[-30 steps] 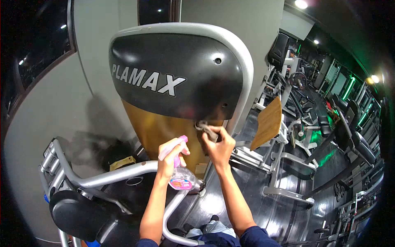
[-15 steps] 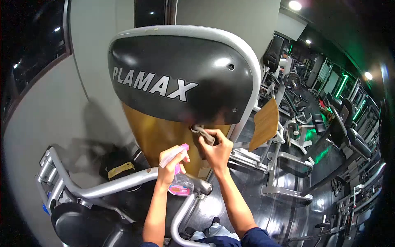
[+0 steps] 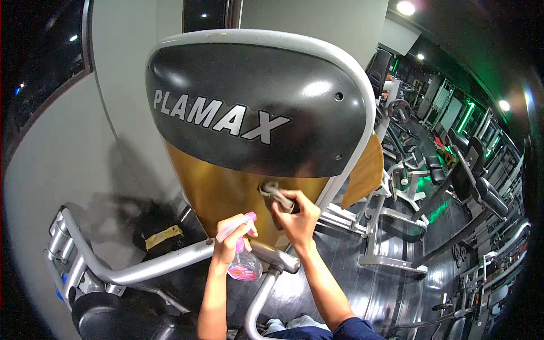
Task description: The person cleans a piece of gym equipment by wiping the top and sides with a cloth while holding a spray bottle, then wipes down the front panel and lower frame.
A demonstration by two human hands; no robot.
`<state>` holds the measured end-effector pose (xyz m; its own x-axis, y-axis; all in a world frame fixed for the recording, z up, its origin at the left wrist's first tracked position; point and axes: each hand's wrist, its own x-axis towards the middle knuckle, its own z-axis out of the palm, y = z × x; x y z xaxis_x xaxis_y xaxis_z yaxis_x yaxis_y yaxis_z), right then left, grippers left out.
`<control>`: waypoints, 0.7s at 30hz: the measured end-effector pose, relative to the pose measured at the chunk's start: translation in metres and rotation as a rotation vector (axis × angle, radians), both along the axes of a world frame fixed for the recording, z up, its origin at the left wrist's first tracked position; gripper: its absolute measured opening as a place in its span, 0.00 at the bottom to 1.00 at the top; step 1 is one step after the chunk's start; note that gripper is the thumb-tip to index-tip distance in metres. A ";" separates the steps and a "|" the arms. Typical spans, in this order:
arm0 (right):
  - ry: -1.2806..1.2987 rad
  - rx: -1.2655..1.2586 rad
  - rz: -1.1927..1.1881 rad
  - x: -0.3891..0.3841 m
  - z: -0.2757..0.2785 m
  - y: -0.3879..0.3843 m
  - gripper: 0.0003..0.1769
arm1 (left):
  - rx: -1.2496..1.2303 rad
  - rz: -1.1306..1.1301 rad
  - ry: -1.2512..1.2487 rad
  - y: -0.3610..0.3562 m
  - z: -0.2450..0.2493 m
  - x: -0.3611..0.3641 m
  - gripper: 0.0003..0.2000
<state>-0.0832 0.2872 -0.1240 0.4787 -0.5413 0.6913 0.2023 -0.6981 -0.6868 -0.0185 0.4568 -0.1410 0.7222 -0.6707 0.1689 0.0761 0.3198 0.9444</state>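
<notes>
A clear spray bottle (image 3: 245,266) with a pink trigger head is gripped by my left hand (image 3: 229,243), its fingers wrapped round the neck and trigger. My right hand (image 3: 300,221) is closed on a crumpled greyish cloth (image 3: 276,196). The cloth lies against the gold lower panel (image 3: 209,184) of an exercise machine, just below the edge of its black cover (image 3: 226,79) marked PLAMAX. Part of the cloth is hidden by my fingers. Below the bottle's head, a silver frame tube (image 3: 170,263) passes behind my left hand.
A black padded seat (image 3: 113,317) sits at lower left beside silver bars. Behind the tube, a dark object with a yellow label (image 3: 164,237) rests near the wall. Several gym machines and a tan panel (image 3: 364,173) stand to the right.
The view has shifted slightly, bringing the machine's cover closer. My right hand and the cloth have moved a little down the gold panel, away from the cover's edge. The left hand still holds the bottle.
</notes>
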 end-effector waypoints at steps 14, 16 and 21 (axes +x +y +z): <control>0.130 -0.126 0.039 0.012 -0.029 0.009 0.12 | -0.002 0.044 0.140 0.015 -0.040 0.016 0.15; 0.097 -0.025 0.072 0.015 0.003 0.016 0.13 | -0.003 0.044 0.164 0.017 -0.044 0.017 0.15; 0.103 -0.118 0.052 0.028 -0.008 0.028 0.15 | -0.019 0.090 0.181 0.020 -0.053 0.024 0.14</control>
<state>-0.0551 0.3148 -0.1323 0.5760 -0.4318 0.6941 0.1729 -0.7655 -0.6197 0.0057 0.4769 -0.1939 0.7991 -0.5997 0.0425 0.2145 0.3505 0.9117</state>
